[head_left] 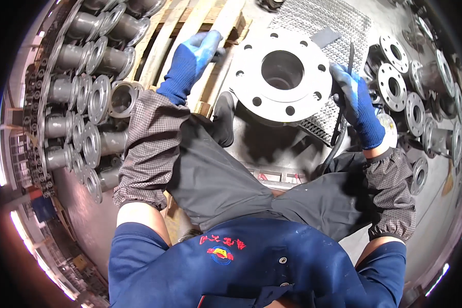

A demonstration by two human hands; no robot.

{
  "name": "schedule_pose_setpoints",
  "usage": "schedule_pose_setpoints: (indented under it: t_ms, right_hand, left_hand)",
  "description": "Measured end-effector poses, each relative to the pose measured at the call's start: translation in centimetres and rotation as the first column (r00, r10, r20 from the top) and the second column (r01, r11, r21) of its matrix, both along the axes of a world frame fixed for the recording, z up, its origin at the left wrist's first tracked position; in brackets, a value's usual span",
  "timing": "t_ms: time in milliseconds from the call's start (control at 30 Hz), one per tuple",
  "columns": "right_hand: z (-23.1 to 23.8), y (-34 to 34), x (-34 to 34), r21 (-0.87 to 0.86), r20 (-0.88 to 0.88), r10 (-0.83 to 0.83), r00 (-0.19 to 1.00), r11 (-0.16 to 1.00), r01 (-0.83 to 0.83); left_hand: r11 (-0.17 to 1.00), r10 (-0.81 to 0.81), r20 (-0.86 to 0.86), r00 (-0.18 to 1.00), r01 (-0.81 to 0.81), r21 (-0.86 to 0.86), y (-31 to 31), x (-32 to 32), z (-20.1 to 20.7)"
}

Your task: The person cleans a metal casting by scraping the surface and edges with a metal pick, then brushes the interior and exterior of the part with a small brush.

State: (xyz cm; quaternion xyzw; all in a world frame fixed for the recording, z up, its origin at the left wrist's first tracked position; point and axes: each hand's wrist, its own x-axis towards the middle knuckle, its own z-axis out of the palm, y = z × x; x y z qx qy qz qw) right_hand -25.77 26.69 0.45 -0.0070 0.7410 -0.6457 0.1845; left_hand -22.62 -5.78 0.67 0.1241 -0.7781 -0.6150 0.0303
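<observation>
A flanged metal pipe piece point(313, 51) stands in front of me with its pale, round flange facing up, a wide bore in the middle and several bolt holes around it. My left hand point(197, 54), in a blue glove, is raised beside the flange's left edge, apart from it, its fingers loosely bent and holding nothing. On the other side, my gloved right hand point(350, 92) is at the flange's right rim, fingers apart; whether they touch the rim is unclear. A thin black rod point(351, 55) shows just beyond that hand, and a black hose point(334, 150) runs below it.
Rows of grey flanged pipe pieces point(108, 56) are stacked at the left, beside a wooden pallet point(161, 43). More flanged pieces point(392, 87) stand at the right. A textured metal plate point(303, 20) lies behind the workpiece, with a small grey flat piece point(325, 37) on it. My dark shoe point(224, 120) is near the pallet.
</observation>
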Motion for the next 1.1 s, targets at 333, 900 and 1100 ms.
schedule_pose_setpoints:
  t_ms: [333,900,1100]
  right_hand:
    - [0.9,-0.3,0.3,0.041,0.113,0.056,0.992,0.997,-0.061]
    - [6.9,7.0,5.3,0.785,-0.599,0.549,0.583,0.549,0.289]
    - [7.5,7.6,5.7,0.843,-0.531,0.654,0.540,0.469,0.261]
  left_hand:
    - [0.856,-0.457,-0.136,0.879,0.392,-0.338,2.7,-1.0,-3.0]
    - [0.951,-0.270,0.051,0.962,0.258,0.171,10.8,-0.1,1.2]
    - [0.960,-0.275,-0.057,0.960,0.277,0.043,11.9,0.4,2.1]
